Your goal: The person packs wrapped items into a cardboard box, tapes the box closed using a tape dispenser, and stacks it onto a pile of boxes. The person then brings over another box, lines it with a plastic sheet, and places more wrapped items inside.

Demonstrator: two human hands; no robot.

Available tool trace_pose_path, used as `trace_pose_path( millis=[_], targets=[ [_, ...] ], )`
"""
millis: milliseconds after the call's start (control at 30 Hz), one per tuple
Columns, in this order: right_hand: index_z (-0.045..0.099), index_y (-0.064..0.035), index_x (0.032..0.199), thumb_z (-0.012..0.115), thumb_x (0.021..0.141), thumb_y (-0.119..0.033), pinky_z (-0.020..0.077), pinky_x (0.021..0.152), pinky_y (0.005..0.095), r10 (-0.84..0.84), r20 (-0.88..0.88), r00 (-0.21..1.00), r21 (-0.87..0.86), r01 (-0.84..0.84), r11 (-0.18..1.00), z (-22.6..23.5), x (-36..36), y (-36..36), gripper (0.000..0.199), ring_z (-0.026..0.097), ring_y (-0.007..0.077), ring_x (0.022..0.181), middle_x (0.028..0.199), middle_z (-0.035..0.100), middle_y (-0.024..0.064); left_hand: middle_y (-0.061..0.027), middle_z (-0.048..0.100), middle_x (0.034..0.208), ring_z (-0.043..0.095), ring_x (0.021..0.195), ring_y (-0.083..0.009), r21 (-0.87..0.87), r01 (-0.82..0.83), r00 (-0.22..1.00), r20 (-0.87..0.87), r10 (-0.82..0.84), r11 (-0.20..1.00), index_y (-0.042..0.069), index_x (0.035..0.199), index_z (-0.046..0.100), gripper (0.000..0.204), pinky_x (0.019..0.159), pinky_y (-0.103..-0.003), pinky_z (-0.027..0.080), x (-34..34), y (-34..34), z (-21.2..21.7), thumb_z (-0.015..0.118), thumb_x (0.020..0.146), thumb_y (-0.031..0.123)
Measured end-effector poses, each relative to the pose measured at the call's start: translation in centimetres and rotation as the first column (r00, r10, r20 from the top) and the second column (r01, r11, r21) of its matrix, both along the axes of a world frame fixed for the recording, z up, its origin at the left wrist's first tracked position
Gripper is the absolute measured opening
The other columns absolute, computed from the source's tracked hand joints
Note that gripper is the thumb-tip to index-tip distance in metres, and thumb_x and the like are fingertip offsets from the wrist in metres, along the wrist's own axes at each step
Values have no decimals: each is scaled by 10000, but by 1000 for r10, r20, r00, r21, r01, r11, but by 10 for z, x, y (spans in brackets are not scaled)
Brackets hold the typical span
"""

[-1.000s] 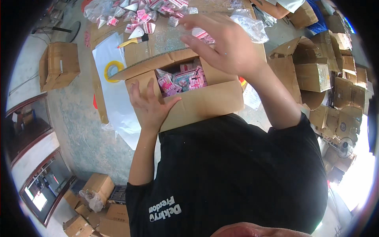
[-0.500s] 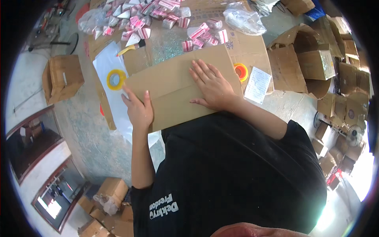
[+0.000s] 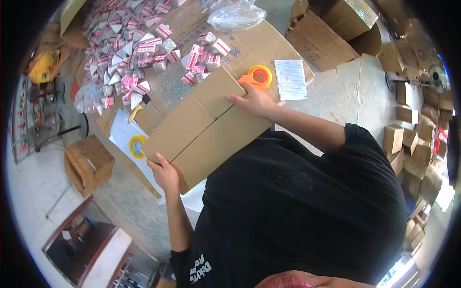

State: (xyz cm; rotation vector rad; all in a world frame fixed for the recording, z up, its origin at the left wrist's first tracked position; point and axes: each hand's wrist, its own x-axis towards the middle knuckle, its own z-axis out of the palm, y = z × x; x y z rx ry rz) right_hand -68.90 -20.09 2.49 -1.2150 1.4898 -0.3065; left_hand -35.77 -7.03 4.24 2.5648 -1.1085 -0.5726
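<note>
Two hands, left hand (image 3: 164,174) and right hand (image 3: 253,100), fingers flat on one closed carton (image 3: 206,127).

Bright, even daylight fills the frame, blown out to white glare at the lower right rim. Shadows are soft. Fisheye bending curves edges toward a black circular border; focus stays fairly sharp.

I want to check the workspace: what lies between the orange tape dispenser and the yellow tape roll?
The closed cardboard box lies between the orange tape dispenser and yellow tape roll, in the head view.
</note>
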Motion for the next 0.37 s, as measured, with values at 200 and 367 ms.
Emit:
trace_pose_path(
  millis=[200, 367],
  targets=[
    [532, 32, 1256, 674, 863, -558, 521, 873, 396, -21, -2, 1000, -67, 20, 998, 1, 4, 10, 722, 660, 303, 1025, 1097, 659, 205, -282, 601, 1201, 587, 1073, -473, -41, 9, 998, 68, -6, 999, 23, 1336, 423, 555, 848, -520, 481, -5, -1, 12, 358, 1026, 480],
    [500, 67, 1264, 651, 813, -673, 482, 977, 428, 38, 1, 999, -142, -38, 989, -26, -6, 0, 880, 593, 355, 1139, 1189, 599, 251, -213, 530, 1374, 522, 1257, -390, -128, -144, 947, -307, 99, 981, 113, 1439, 403, 673, 1017, -478, 438, 39, -6, -30, 411, 976, 601]
  ],
)
